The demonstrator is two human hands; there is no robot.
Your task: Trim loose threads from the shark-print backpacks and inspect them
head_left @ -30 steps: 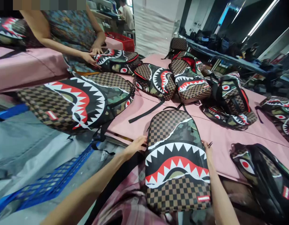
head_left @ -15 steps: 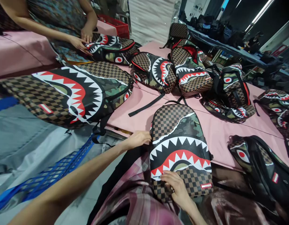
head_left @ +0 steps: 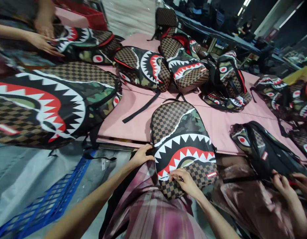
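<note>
Backpack (head_left: 184, 149) overhangs bench (head_left: 137, 131) edge above lap (head_left: 160, 215); left hand (head_left: 142, 156) at its side, right hand (head_left: 184, 181) bent on front; can't tell if either's fingers grip; weak side hold could let it slip.

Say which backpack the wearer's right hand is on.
The centre-front backpack: only it has the right hand on its lower front and the left hand at its side.

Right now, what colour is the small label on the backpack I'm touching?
The label is red with a pale marking; it shows best in the head view.
</note>
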